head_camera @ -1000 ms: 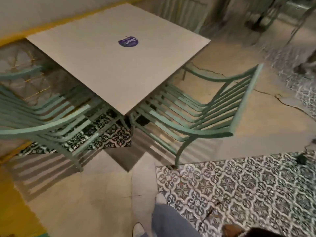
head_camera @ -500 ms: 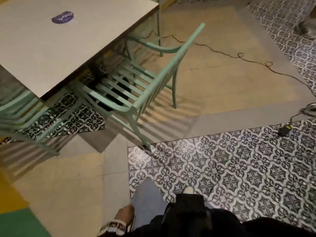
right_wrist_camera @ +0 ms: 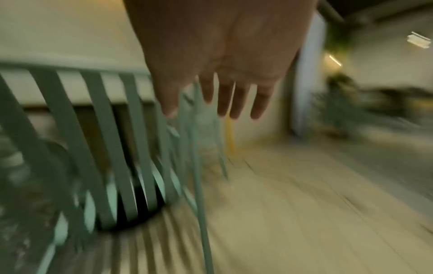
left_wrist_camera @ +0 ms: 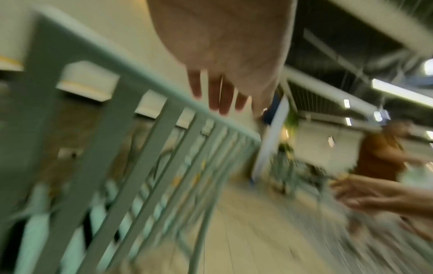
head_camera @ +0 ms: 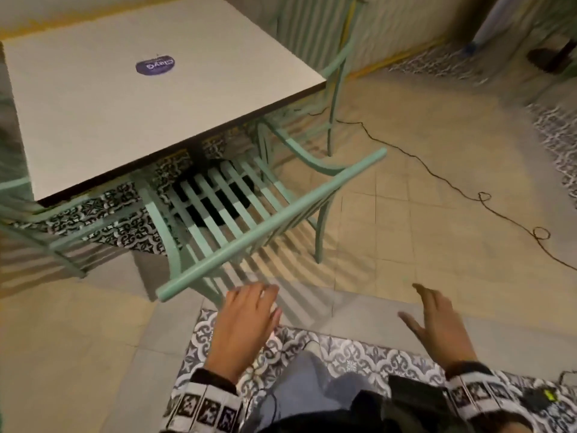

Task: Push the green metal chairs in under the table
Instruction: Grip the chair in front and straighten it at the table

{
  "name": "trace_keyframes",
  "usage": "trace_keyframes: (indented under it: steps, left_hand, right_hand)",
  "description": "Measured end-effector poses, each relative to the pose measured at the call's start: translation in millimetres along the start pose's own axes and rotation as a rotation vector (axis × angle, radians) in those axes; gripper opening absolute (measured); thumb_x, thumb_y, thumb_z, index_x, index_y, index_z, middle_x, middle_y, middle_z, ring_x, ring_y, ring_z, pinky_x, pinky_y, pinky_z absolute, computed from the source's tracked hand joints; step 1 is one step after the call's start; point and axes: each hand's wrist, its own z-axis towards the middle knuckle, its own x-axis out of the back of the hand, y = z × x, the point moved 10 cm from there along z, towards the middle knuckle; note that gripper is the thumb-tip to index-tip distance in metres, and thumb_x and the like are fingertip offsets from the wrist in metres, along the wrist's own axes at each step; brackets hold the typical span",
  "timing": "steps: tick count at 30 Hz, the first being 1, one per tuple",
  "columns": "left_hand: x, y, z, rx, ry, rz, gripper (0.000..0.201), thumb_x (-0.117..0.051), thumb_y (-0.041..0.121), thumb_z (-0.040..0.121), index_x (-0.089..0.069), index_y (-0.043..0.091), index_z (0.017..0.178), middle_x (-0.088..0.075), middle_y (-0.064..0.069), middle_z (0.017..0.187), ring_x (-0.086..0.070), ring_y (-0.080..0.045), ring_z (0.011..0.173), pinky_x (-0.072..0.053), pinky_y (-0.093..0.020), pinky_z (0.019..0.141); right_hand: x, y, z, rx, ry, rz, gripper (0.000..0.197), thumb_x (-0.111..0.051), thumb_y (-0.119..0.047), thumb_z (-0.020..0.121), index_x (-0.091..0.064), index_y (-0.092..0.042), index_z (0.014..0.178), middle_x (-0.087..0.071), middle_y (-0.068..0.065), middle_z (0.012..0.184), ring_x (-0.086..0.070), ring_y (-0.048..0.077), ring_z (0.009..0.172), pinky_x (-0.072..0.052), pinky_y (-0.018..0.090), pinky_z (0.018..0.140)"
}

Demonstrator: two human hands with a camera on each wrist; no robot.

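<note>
A green slatted metal chair point(head_camera: 268, 220) stands at the near right side of the white square table point(head_camera: 93, 114), its seat partly under the tabletop and its backrest rail toward me. My left hand point(head_camera: 246, 314) hovers just short of the rail, fingers straight, holding nothing. My right hand point(head_camera: 434, 320) is raised further right, fingers spread, apart from the chair. In the blurred left wrist view my left hand point(left_wrist_camera: 222, 100) is near the chair's top rail point(left_wrist_camera: 140, 77). The right wrist view shows my right hand point(right_wrist_camera: 225, 100) open beside the chair's slats point(right_wrist_camera: 98, 129). Another green chair point(head_camera: 37, 226) stands at the table's left.
A third green chair point(head_camera: 337, 73) stands at the table's far right side. A thin black cable point(head_camera: 437, 176) trails across the beige floor to the right. Patterned tiles point(head_camera: 359, 354) lie under my feet. A person in orange point(left_wrist_camera: 379, 157) stands far off.
The view has turned and closed in on the right-hand chair. Both hands have come up into view and reached toward its backrest.
</note>
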Motion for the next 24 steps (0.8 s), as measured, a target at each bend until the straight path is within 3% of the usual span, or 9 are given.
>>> trace_keyframes:
  steps: [3, 6, 8, 11, 13, 15, 19, 21, 24]
  left_hand:
    - [66.0, -16.8, 63.8, 0.233, 0.279, 0.139, 0.049, -0.039, 0.050, 0.082, -0.052, 0.012, 0.111, -0.063, -0.011, 0.103, -0.051, -0.022, 0.098, -0.052, -0.040, 0.082]
    - [55.1, -66.3, 81.1, 0.606, 0.006, 0.173, 0.072, -0.032, 0.073, 0.080, -0.056, 0.011, 0.108, -0.062, -0.011, 0.102, -0.058, -0.028, 0.094, -0.051, -0.041, 0.080]
    - [24.8, -87.6, 71.4, 0.715, -0.127, 0.171, 0.088, -0.012, 0.082, 0.073, -0.062, 0.010, 0.087, -0.065, -0.009, 0.086, -0.061, -0.025, 0.075, -0.053, -0.035, 0.068]
    - [7.5, -99.4, 63.9, 0.710, -0.094, 0.180, 0.101, 0.015, 0.086, 0.061, -0.052, 0.012, 0.047, -0.059, -0.009, 0.055, -0.044, -0.017, 0.043, -0.033, -0.020, 0.042]
    - [8.6, -94.8, 67.6, 0.656, -0.088, 0.245, 0.088, 0.015, 0.084, 0.065, -0.038, 0.018, 0.039, -0.045, -0.002, 0.043, -0.031, -0.013, 0.038, -0.017, -0.014, 0.037]
    - [6.9, -89.0, 71.3, 0.639, -0.077, 0.250, 0.080, 0.010, 0.080, 0.073, -0.030, 0.022, 0.036, -0.034, 0.003, 0.036, -0.022, -0.010, 0.034, -0.021, -0.012, 0.034]
    - [-6.4, -87.9, 73.6, 0.673, -0.193, 0.209, 0.087, 0.005, 0.076, 0.079, -0.036, 0.018, 0.030, -0.043, 0.002, 0.030, -0.027, -0.009, 0.030, -0.025, -0.010, 0.033]
    - [-10.2, -100.2, 73.2, 0.700, -0.254, 0.181, 0.100, 0.010, 0.081, 0.073, -0.052, 0.013, 0.034, -0.048, -0.002, 0.039, -0.027, -0.010, 0.035, -0.019, -0.012, 0.038]
    - [-9.1, -129.1, 76.5, 0.738, -0.239, 0.158, 0.114, 0.020, 0.089, 0.053, -0.063, 0.011, 0.053, -0.054, -0.005, 0.060, -0.043, -0.016, 0.046, -0.041, -0.025, 0.048]
  right_hand:
    - [89.5, -96.6, 101.0, 0.364, 0.231, -0.077, 0.076, -0.063, -0.051, 0.078, -0.039, -0.009, 0.136, -0.050, 0.017, 0.133, -0.049, 0.034, 0.118, -0.043, 0.048, 0.097]
    - [113.8, -176.1, 157.3, 0.685, 0.192, -0.241, 0.087, -0.034, -0.077, 0.074, -0.040, -0.015, 0.135, -0.051, 0.011, 0.134, -0.049, 0.029, 0.120, -0.040, 0.047, 0.101]
    - [97.2, -206.7, 184.3, 0.808, 0.065, -0.385, 0.095, -0.011, -0.083, 0.068, -0.048, -0.019, 0.128, -0.057, 0.006, 0.128, -0.054, 0.025, 0.114, -0.044, 0.042, 0.095]
    - [66.6, -207.5, 213.9, 0.868, -0.087, -0.466, 0.096, -0.006, -0.080, 0.062, -0.057, -0.016, 0.112, -0.061, 0.005, 0.110, -0.061, 0.027, 0.094, -0.045, 0.033, 0.070]
    - [58.4, -201.5, 227.4, 0.901, -0.140, -0.415, 0.088, -0.016, -0.080, 0.066, -0.057, -0.012, 0.105, -0.059, 0.007, 0.104, -0.061, 0.028, 0.091, -0.045, 0.034, 0.068]
    - [55.1, -194.5, 236.8, 0.950, -0.149, -0.398, 0.094, -0.012, -0.087, 0.063, -0.057, -0.011, 0.096, -0.060, 0.007, 0.094, -0.060, 0.026, 0.083, -0.043, 0.030, 0.057]
    - [59.5, -193.0, 243.7, 1.036, -0.053, -0.417, 0.098, 0.004, -0.092, 0.052, -0.051, -0.017, 0.079, -0.054, -0.001, 0.074, -0.050, 0.018, 0.060, -0.025, 0.021, 0.041]
    - [60.9, -202.2, 243.4, 1.070, -0.022, -0.381, 0.092, 0.007, -0.093, 0.051, -0.045, -0.020, 0.072, -0.050, -0.003, 0.069, -0.048, 0.016, 0.054, -0.027, 0.021, 0.040]
    - [56.0, -226.4, 248.4, 1.120, 0.030, -0.364, 0.097, 0.014, -0.089, 0.058, -0.051, -0.017, 0.067, -0.051, -0.001, 0.062, -0.042, 0.017, 0.044, -0.018, 0.017, 0.037]
